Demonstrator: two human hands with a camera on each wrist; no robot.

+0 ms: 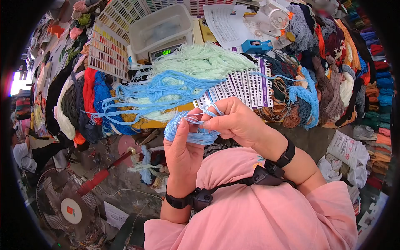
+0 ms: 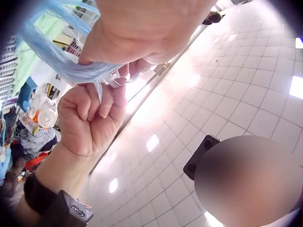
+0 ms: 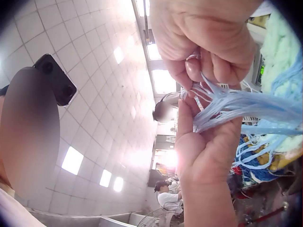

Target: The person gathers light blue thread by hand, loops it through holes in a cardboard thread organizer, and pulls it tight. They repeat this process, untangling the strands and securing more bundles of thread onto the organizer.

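Observation:
A looped skein of light blue yarn (image 1: 192,132) is held up in front of the chest, over the near table edge. My left hand (image 1: 183,148) grips the skein, its thumb upright against the strands. With curled fingers my right hand (image 1: 229,121) pinches thin strands at the skein's upper right. In the right wrist view the skein (image 3: 251,109) spreads out from the left palm (image 3: 210,146), and the right fingertips meet the left ones at the strand ends. More blue yarn (image 1: 166,89) lies loose on the table over a pale green yarn pile (image 1: 200,62).
Punched white cards (image 1: 246,87) lie right of the yarn. Behind stand a scale with a green display (image 1: 166,52), a plastic tub (image 1: 160,29), colour charts (image 1: 109,50) and a blue tape dispenser (image 1: 256,46). A floor fan (image 1: 71,208) stands at lower left. Yarn bundles (image 1: 329,79) crowd the right.

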